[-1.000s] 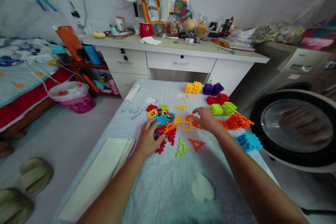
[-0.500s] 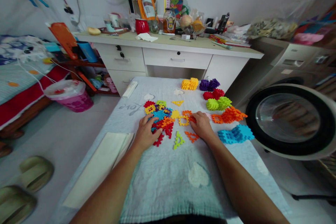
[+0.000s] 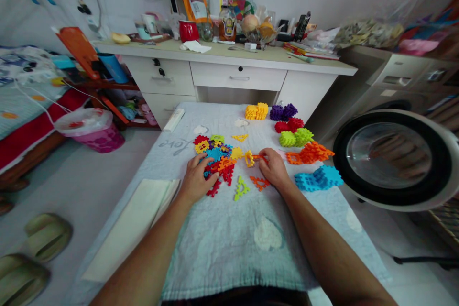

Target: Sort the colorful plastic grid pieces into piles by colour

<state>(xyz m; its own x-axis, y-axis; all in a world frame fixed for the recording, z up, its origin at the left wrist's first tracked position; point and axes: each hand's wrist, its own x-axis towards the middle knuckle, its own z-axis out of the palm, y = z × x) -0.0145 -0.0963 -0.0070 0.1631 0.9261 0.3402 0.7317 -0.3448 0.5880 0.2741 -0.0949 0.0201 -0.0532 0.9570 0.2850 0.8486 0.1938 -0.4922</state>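
My left hand [image 3: 196, 178] rests at the near left side of a mixed pile of toothed plastic building pieces, its thumb and fingers apart. Under its fingertips lie a blue piece [image 3: 214, 154] and red pieces [image 3: 228, 175]. My right hand [image 3: 273, 167] pinches an orange building piece [image 3: 258, 156], partly hidden by the fingers. A yellow square frame piece [image 3: 249, 158] stands tilted against that piece's left end; whether they are joined I cannot tell. Close by lie an orange triangle piece [image 3: 259, 182], a green triangle piece [image 3: 241, 188] and a yellow triangle piece [image 3: 240, 137].
Along the table's right side stand rows of yellow [image 3: 256, 111], purple [image 3: 283, 112], red [image 3: 289, 125], green [image 3: 296, 137], orange [image 3: 311, 153] and blue pieces [image 3: 319, 179]. A folded white cloth [image 3: 125, 229] lies at left. Behind is a cluttered desk [image 3: 229, 52]; an open washer door [image 3: 390, 160] is at right.
The orange piece at my right hand and the yellow square frame beside it have tipped up from lying flat. The left hand stays by the pile. The whole view has shifted slightly.
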